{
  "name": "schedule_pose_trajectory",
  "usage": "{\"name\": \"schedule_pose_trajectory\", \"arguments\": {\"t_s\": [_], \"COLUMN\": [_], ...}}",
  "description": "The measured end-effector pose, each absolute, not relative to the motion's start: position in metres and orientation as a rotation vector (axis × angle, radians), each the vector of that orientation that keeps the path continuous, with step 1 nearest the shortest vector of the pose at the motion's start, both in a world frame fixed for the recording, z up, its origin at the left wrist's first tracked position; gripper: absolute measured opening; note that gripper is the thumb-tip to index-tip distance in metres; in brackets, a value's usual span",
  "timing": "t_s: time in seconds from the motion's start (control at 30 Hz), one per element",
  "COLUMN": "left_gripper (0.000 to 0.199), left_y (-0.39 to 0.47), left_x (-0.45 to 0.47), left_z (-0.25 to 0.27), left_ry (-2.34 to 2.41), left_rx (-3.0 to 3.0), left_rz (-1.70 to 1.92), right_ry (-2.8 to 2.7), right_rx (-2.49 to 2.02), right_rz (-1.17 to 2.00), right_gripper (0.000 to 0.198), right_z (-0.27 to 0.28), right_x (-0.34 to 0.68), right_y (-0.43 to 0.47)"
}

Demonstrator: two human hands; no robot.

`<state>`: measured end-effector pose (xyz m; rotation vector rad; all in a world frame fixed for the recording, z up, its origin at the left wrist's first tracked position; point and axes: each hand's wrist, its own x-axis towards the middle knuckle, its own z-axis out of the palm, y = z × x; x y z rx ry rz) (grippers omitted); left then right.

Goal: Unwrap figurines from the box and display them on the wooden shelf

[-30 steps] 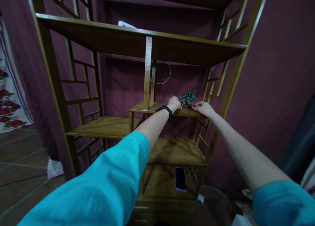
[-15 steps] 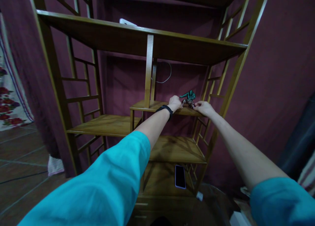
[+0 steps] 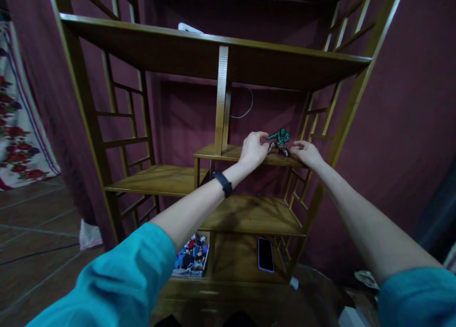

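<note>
A small action figure (image 3: 281,138) with a green upper body and dark, patterned legs crouches on the raised middle shelf (image 3: 231,152). Close on its left side is my left hand (image 3: 253,150), thumb and forefinger apart near the figure's outstretched arm and foot. On the other side my right hand (image 3: 307,153) hovers by the figure's rear foot, its fingers slightly parted. Whether either hand's fingertips touch the figure is hard to make out. A black band (image 3: 223,183) circles my left wrist.
A phone (image 3: 265,254) lies on the bottom shelf, beside a box (image 3: 192,258) of colourful small items, partly behind my left arm. A white object (image 3: 190,28) rests on the upper shelf. A wooden post (image 3: 221,101) stands left of the figure; a cable (image 3: 245,113) hangs behind.
My left hand has drawn back and its fingers have spread. My left forearm is lower, uncovering the box below. The figure keeps its pose on the shelf; the view has shifted slightly.
</note>
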<state>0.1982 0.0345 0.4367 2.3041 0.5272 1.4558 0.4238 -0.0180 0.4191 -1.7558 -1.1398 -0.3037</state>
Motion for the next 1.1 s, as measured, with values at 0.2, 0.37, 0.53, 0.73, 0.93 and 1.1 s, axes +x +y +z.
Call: {"name": "schedule_pose_trajectory", "arguments": {"t_s": [0.2,0.37,0.53,0.73,0.93,1.1], "left_gripper": [0.03,0.031,0.027,0.024,0.024,0.027], "left_y": [-0.022,-0.021,0.005,0.062,0.117,0.163], "left_x": [0.101,0.018,-0.041,-0.067,-0.091,-0.103], "left_z": [0.303,0.151,0.077,0.05,0.026,0.006], "left_ry": [0.311,0.73,1.113,1.474,1.624,1.807], "left_rx": [2.411,2.4,2.17,1.785,1.523,1.437], "left_rz": [0.914,0.502,0.545,0.769,0.935,0.935], "right_ry": [-1.097,-0.963,-0.829,-0.956,-1.065,-1.115], "right_rx": [-1.35,-1.274,-1.535,-1.525,-1.428,-1.418], "right_rz": [-0.469,-0.474,0.211,0.751,0.901,0.937], "right_gripper": [0.03,0.024,0.019,0.013,0.017,0.024], "right_z": [0.41,0.322,0.163,0.045,0.023,0.0], "right_x": [0.385,0.307,0.232,0.152,0.113,0.098], "right_y": [-0.055,-0.118,-0.127,-0.074,-0.018,0.033]}}
